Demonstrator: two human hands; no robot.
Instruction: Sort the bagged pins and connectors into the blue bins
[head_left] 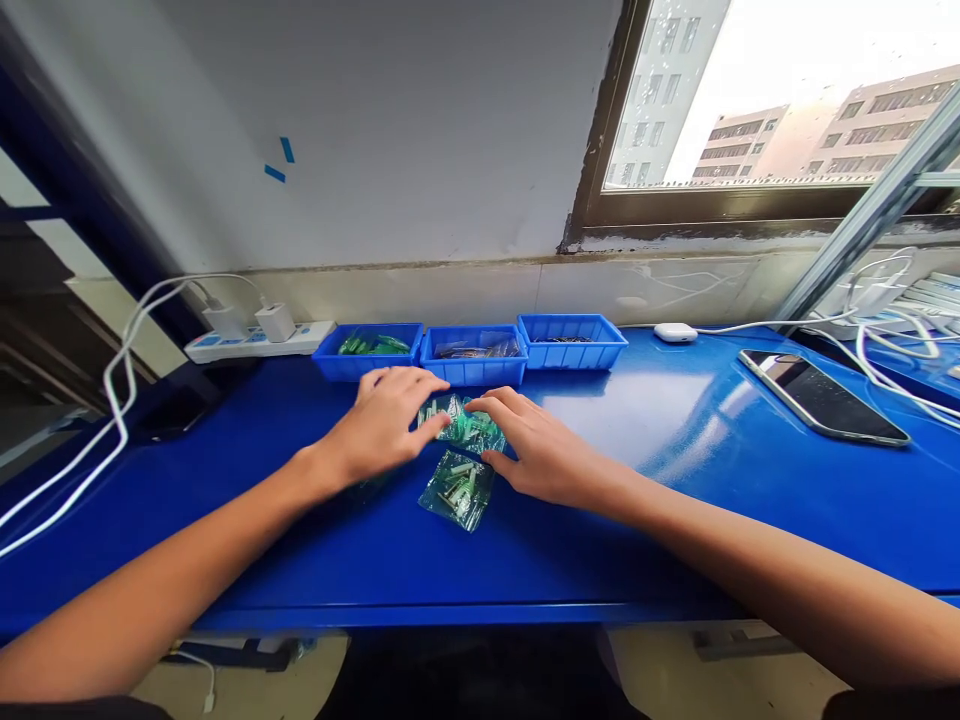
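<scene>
Both hands rest on a blue tabletop (675,460) in front of three blue bins. My left hand (382,420) lies palm down, fingers stretched, its fingertips on a small clear bag of green and white parts (463,425). My right hand (532,445) lies flat on the other side of that bag, fingers spread and touching it. A second clear bag of the same parts (457,490) lies just in front, between the hands, near my right thumb.
The left bin (367,352) holds green parts, the middle bin (474,356) dark parts, the right bin (571,342) little. A power strip with chargers (255,335) sits left. A phone (821,395), an earbud case (675,332) and white cables (892,350) lie right.
</scene>
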